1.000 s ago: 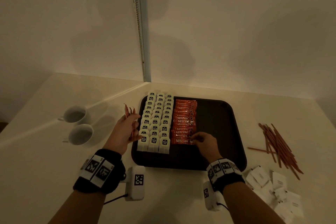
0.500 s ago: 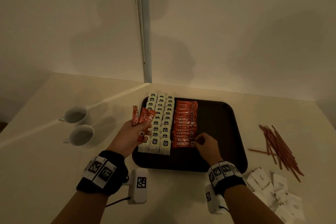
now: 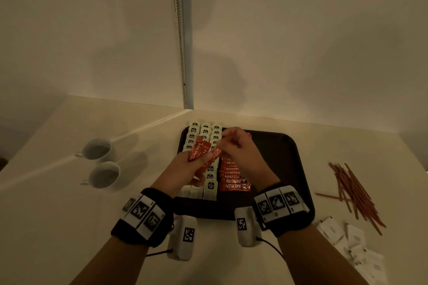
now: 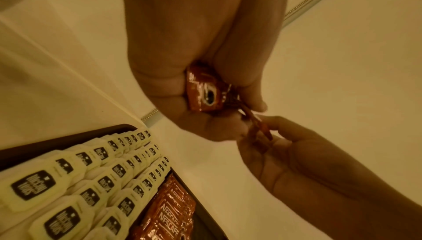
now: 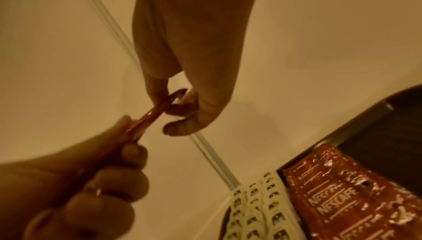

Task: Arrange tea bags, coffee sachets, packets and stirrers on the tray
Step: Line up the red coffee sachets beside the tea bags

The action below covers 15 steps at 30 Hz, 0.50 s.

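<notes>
A dark tray (image 3: 287,169) holds three rows of white tea bags (image 3: 209,186) on its left and a column of red coffee sachets (image 3: 235,184) beside them. Above the tea bags my left hand (image 3: 187,169) grips a small bunch of red coffee sachets (image 3: 200,150) (image 4: 203,92). My right hand (image 3: 236,146) has come across and pinches the end of one sachet (image 3: 217,152) (image 5: 155,110) from that bunch between thumb and fingertips. In the left wrist view the right hand (image 4: 280,151) takes the sachet's edge just under my left fingers.
Brown stirrers (image 3: 354,190) lie in a loose pile right of the tray, with white packets (image 3: 352,240) scattered near the front right. Two white cups (image 3: 99,149) (image 3: 105,174) stand on the counter to the left. Walls meet in a corner behind the tray.
My right hand left the bottom sachet on the tray and rose up and left to the bunch. My left hand carried the bunch right, over the tea bags.
</notes>
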{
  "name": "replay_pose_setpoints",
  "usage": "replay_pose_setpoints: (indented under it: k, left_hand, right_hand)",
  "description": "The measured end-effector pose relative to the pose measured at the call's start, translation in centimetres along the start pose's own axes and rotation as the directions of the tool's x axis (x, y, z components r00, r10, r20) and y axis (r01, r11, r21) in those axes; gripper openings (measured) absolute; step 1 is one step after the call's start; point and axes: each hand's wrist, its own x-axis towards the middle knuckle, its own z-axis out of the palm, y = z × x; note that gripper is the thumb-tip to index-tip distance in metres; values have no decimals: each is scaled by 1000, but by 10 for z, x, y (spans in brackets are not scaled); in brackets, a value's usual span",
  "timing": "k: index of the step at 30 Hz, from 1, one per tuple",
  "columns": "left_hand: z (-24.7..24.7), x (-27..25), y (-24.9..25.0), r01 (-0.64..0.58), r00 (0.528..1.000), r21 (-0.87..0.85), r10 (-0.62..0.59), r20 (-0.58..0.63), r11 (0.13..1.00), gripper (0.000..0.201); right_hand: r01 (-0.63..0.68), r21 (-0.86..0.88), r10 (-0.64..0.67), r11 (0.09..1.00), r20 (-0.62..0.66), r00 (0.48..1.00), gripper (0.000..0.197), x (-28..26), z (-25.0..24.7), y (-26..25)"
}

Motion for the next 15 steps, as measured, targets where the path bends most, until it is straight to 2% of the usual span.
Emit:
replay_pose_setpoints:
  k: [2, 3, 6, 9, 12, 15]
  left_hand:
    - [1, 1, -2, -10, 999, -55, 8, -31, 998, 31]
    - [1, 2, -3, -28, 998, -90, 22, -65, 996, 30]
    - [1, 3, 2, -112, 986, -156, 91, -138, 981, 19]
    - [4, 2, 8, -196, 974, -111, 180, -139, 974, 14]
    - [4, 3, 9, -244, 958, -98, 224, -177, 965, 2]
    - [1, 4, 7, -246, 953, -171, 206, -221, 954, 2]
  right_hand:
    - [-8, 59, 8, 998, -8, 1000, 20, 0, 0, -5]
    - [-5, 18, 5, 1000, 3, 1000, 23, 0, -1, -8]
    - [19, -237, 6, 971, 108, 994, 36, -2, -4, -16]
    - [78, -405, 11, 911, 213, 977, 43, -2, -5, -21]
    - [147, -441, -62, 886, 202, 977, 36, -2, -4, -25]
    - [216, -461, -158, 861, 161, 974, 14, -3, -5, -30]
